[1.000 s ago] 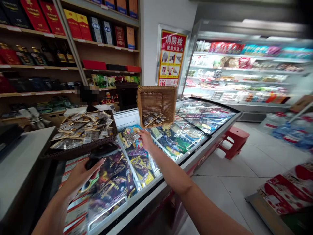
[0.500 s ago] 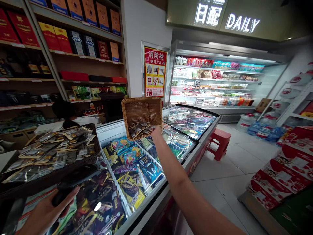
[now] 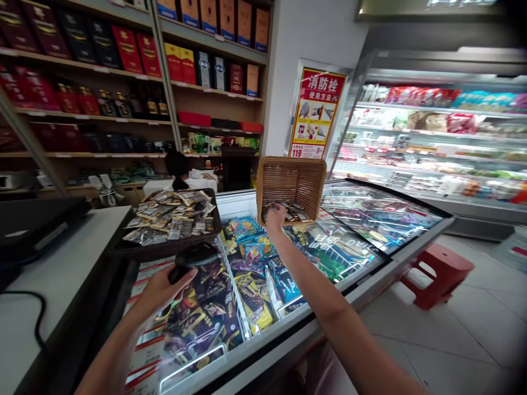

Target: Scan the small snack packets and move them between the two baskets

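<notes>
My left hand (image 3: 164,288) is wrapped around the handle of a black barcode scanner (image 3: 195,255), held over the freezer. My right hand (image 3: 275,213) reaches into a tan wicker basket (image 3: 292,178) that stands tilted with its opening facing me. Its fingers are closed on a small packet at the left of the basket's bottom; their tips are partly hidden. More small packets (image 3: 294,211) lie beside that hand. At the left, a dark woven tray (image 3: 216,219) is heaped with flat clear-and-brown packets (image 3: 175,216).
Below my hands is a chest freezer (image 3: 349,296) with bagged frozen goods (image 3: 255,299). A counter (image 3: 69,274) with a black cable is at the left. Behind the tray, a person (image 3: 177,164) is partly visible. A red stool (image 3: 442,269) stands on the floor at the right.
The view has swung left, so everything sits further right in it. My right hand has moved from the basket's right side to its left. The scanner stays in my left hand.
</notes>
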`<action>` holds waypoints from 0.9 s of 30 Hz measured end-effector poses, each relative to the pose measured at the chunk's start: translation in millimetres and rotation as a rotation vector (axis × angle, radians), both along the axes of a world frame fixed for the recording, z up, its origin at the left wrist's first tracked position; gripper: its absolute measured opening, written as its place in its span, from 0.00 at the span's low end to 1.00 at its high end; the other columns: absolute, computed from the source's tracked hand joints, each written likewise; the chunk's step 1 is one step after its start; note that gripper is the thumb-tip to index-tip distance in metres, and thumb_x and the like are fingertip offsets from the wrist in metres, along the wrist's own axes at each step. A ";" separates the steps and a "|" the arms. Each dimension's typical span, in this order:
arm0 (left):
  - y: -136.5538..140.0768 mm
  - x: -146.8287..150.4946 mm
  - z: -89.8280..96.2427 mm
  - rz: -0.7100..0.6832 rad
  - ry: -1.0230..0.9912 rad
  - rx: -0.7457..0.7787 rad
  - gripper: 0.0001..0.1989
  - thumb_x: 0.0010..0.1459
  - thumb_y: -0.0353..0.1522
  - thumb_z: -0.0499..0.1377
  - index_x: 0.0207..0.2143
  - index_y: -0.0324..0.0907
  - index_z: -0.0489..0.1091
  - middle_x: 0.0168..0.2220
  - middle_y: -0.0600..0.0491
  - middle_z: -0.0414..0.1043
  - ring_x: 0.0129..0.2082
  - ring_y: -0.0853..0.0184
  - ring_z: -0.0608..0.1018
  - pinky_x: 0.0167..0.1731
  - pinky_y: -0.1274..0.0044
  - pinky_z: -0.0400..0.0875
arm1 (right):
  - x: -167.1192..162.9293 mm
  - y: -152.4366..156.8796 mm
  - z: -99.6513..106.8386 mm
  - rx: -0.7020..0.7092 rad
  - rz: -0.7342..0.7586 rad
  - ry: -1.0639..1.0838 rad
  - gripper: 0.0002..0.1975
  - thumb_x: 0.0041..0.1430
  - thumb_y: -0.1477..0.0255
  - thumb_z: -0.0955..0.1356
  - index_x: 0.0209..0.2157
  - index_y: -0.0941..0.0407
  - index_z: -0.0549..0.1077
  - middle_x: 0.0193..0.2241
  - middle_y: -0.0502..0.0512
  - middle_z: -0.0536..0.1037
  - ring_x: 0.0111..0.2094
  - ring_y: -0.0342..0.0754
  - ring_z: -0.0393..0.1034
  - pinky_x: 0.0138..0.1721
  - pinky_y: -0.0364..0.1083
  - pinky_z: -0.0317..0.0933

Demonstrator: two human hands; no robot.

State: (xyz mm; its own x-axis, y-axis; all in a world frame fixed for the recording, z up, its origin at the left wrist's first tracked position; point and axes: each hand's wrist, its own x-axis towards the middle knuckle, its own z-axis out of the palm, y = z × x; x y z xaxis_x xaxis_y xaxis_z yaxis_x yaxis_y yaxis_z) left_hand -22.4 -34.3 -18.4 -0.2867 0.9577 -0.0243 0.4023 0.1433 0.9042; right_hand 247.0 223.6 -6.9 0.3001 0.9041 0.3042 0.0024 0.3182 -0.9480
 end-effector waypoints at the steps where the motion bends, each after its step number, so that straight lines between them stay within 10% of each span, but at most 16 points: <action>1: -0.3 -0.6 0.4 0.002 -0.016 0.002 0.35 0.39 0.66 0.73 0.24 0.47 0.69 0.16 0.58 0.66 0.18 0.67 0.66 0.23 0.75 0.56 | -22.8 -3.7 4.7 0.028 0.048 -0.032 0.13 0.64 0.77 0.73 0.48 0.54 0.83 0.49 0.59 0.83 0.46 0.53 0.77 0.51 0.50 0.71; 6: -3.2 -4.7 3.7 0.049 -0.069 0.004 0.35 0.40 0.65 0.73 0.24 0.47 0.67 0.15 0.58 0.65 0.17 0.69 0.65 0.22 0.77 0.56 | -133.4 -18.3 31.5 0.196 0.486 -0.532 0.08 0.61 0.79 0.75 0.38 0.51 0.84 0.45 0.55 0.81 0.46 0.53 0.75 0.57 0.51 0.67; 12: -11.1 -1.9 17.5 0.129 -0.243 0.132 0.34 0.40 0.62 0.76 0.27 0.45 0.69 0.21 0.60 0.67 0.19 0.71 0.66 0.23 0.76 0.59 | -189.0 -24.2 43.3 0.311 0.623 -0.886 0.04 0.64 0.76 0.76 0.35 0.52 0.83 0.52 0.54 0.81 0.56 0.55 0.74 0.60 0.50 0.67; 19: -17.1 3.7 25.7 0.105 -0.230 0.130 0.32 0.43 0.60 0.76 0.27 0.45 0.69 0.22 0.59 0.68 0.20 0.70 0.67 0.24 0.75 0.61 | -147.9 -30.8 42.9 0.033 0.587 -0.093 0.04 0.70 0.68 0.71 0.38 0.50 0.74 0.35 0.47 0.79 0.38 0.48 0.79 0.47 0.48 0.70; 27: -5.6 1.9 13.4 0.084 -0.117 0.096 0.34 0.42 0.65 0.73 0.26 0.45 0.70 0.19 0.57 0.68 0.20 0.68 0.66 0.23 0.75 0.60 | -43.4 -64.0 21.5 0.001 0.467 0.316 0.35 0.39 0.63 0.86 0.46 0.50 0.71 0.35 0.45 0.76 0.38 0.46 0.73 0.43 0.45 0.68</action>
